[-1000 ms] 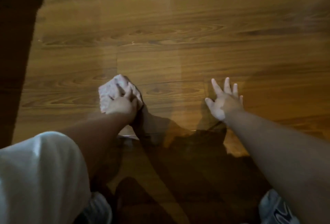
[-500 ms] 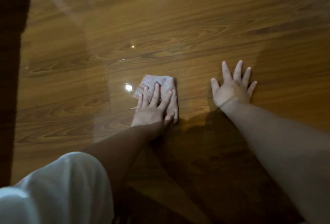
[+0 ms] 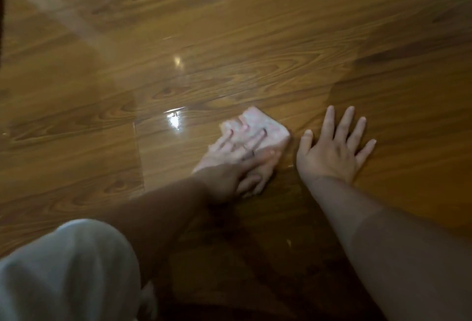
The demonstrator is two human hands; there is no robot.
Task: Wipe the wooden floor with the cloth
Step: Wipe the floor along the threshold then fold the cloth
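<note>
A small pale pink folded cloth lies flat on the glossy wooden floor. My left hand presses down on it with straight, spread fingers and covers its near half. My right hand rests flat on the floor just to the right of the cloth, fingers spread, holding nothing. The cloth's right corner lies close to my right thumb. The left hand is blurred by motion.
Bright light glints show on the floorboards left of the cloth. My knee in pale trousers fills the lower left. A dark shadow covers the floor between my arms. A dark edge runs along the far left.
My left hand has slid the cloth to the right across the floor, from well left of my right hand to right beside it. Its fingers went from curled to flat. The right hand stayed planted.
</note>
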